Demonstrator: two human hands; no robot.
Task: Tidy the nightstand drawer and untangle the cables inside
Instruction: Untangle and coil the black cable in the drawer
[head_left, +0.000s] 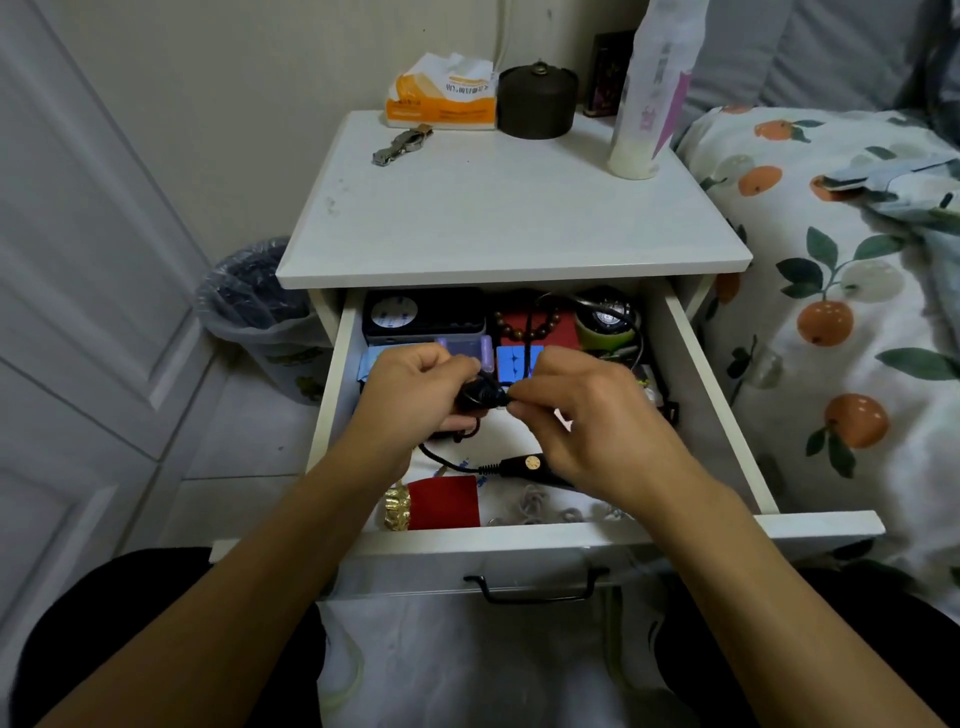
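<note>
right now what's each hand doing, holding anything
Left hand: fingers curled, gripping the bunched black cable.
Right hand: pinching the same cable at its fingertips.

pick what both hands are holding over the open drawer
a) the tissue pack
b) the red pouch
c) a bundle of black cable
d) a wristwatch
c: the left hand and right hand both pinch a bundle of black cable above the drawer, while the red pouch lies untouched inside it.

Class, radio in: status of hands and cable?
Left hand and right hand both pinching black cable over open drawer. Cable tail trails to plug. Nothing blocking.
</note>
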